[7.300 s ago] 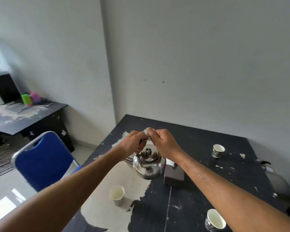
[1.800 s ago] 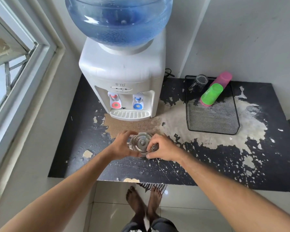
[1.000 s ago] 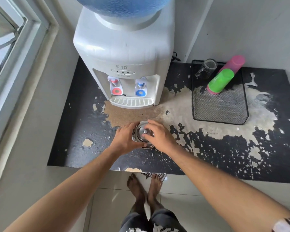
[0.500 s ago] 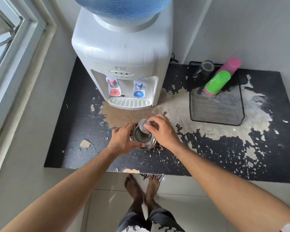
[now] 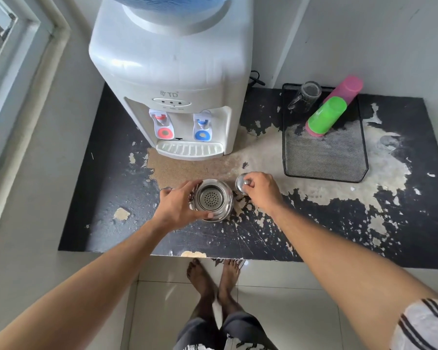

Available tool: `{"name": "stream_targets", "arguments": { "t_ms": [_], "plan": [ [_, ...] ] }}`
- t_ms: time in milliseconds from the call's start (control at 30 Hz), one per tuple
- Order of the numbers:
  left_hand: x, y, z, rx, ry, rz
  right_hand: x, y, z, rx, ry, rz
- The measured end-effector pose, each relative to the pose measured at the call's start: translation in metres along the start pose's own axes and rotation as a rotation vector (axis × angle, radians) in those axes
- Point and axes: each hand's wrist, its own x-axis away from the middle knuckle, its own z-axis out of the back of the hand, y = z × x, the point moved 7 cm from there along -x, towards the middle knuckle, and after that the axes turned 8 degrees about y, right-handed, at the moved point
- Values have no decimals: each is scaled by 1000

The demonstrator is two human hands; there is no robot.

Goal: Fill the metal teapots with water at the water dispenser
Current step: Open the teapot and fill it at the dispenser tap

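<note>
A metal teapot stands on the worn black table, in front of the white water dispenser. Its top is uncovered and a perforated strainer shows inside. My left hand grips the teapot's left side. My right hand holds the round metal lid by its knob, just right of the pot and low over the table. The dispenser has a red tap on the left, a blue tap on the right and a drip tray below.
A black mesh tray lies at the right, holding a green cup, a pink cup and a glass mug. A window frame runs along the left. My bare feet stand at the table's front edge.
My right hand has lifted the lid off the teapot and carried it to the right, down near the table. The left hand still holds the pot.
</note>
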Motion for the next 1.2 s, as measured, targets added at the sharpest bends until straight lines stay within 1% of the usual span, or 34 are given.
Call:
{"name": "stream_targets", "arguments": {
  "t_ms": [200, 300, 367, 433, 500, 600, 667, 733, 833, 933, 1000, 1100, 1200],
  "plan": [
    [2, 1, 3, 2, 18, 2, 2, 12, -14, 27, -43, -2],
    [2, 1, 4, -28, 23, -1, 3, 14, -17, 103, -52, 34],
    [4, 3, 6, -61, 30, -2, 4, 10, -12, 148, -17, 58],
    [7, 4, 9, -41, 62, 35, 6, 3, -6, 69, 37, 54],
    [14, 1, 14, 65, 125, 132, 10, -6, -4, -66, 31, 7],
    [29, -11, 14, 372, 200, 337, 17, -18, -14, -193, -49, -45],
    [39, -19, 8, 531, 222, 458, 20, -22, -24, -279, -126, -91],
    [47, -25, -1, 635, 239, 572, 22, -22, -35, -328, -190, -138],
    [55, -29, -21, 807, 209, 707, 23, -19, -45, -375, -222, -188],
    [52, -25, -36, 957, 113, 711, 23, -16, -49, -410, -202, -210],
    [49, -22, -43, 982, 64, 699, 24, -13, -53, -454, -199, -247],
    [47, -20, -48, 1007, 59, 695, 25, -15, -55, -498, -209, -260],
    [41, -18, -46, 1041, 79, 692, 20, -21, -48, -518, -176, -246]
  ]
}}
